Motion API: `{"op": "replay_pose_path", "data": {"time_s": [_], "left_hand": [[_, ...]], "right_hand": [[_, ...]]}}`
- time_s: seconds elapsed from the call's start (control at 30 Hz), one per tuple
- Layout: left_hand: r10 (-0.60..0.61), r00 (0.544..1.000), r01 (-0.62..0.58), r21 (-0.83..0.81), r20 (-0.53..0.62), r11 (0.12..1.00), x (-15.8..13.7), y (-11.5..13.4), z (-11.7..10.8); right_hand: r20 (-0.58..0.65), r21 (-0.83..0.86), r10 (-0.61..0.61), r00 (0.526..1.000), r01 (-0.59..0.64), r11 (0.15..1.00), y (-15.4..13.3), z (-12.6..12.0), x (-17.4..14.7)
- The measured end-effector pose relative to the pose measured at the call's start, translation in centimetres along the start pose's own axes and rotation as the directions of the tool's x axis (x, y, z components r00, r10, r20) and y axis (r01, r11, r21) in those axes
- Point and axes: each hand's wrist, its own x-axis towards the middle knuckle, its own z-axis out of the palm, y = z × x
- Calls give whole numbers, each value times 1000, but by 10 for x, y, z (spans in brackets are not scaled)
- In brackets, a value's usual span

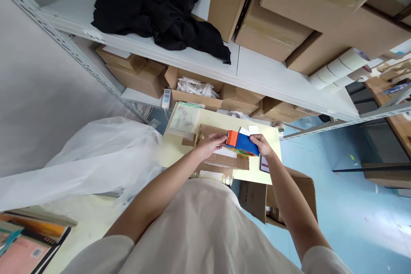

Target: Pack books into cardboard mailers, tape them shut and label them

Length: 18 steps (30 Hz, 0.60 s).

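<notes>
Over a small pale yellow table (257, 176), both hands hold a blue and orange tape dispenser (246, 142). A jagged edge shows at its orange end. My left hand (210, 144) pinches that orange end, and my right hand (261, 144) grips the blue end with the thumb on top. Just beneath the dispenser lies a cardboard box (240, 163) with a white label. A phone (264, 164) lies near my right hand, partly hidden by the wrist. To the left, a clear plastic bag (184, 120) rests on the table.
A white shelf (272, 78) with cardboard boxes and black cloth (173, 13) stands in front. An open carton (298, 184) sits on the floor at right. Sheer white plastic (105, 158) bulges at left, near books (28, 244).
</notes>
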Motion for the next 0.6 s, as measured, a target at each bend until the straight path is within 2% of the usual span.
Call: {"op": "replay_pose_path", "data": {"time_s": [0.13, 0.27, 0.4, 0.47, 0.6], "left_hand": [[-7, 1000, 8, -111, 13, 994, 5, -8, 0], [108, 993, -112, -74, -52, 991, 3, -10, -2], [24, 999, -27, -117, -33, 993, -2, -6, -2], [30, 995, -33, -32, -99, 999, -2, -5, 1], [186, 947, -150, 153, -261, 977, -1, -8, 8]], "right_hand": [[-7, -5, -3, 1000, 3, 1000, -1, 1, -1], [-40, -35, -21, 999, 20, 999, 1, 1, -2], [-42, -30, -29, 999, 28, 999, 5, 1, -2], [-39, -40, -27, 999, 25, 999, 6, 0, -3], [-42, -96, -70, 997, 66, 993, -3, 2, -5]]}}
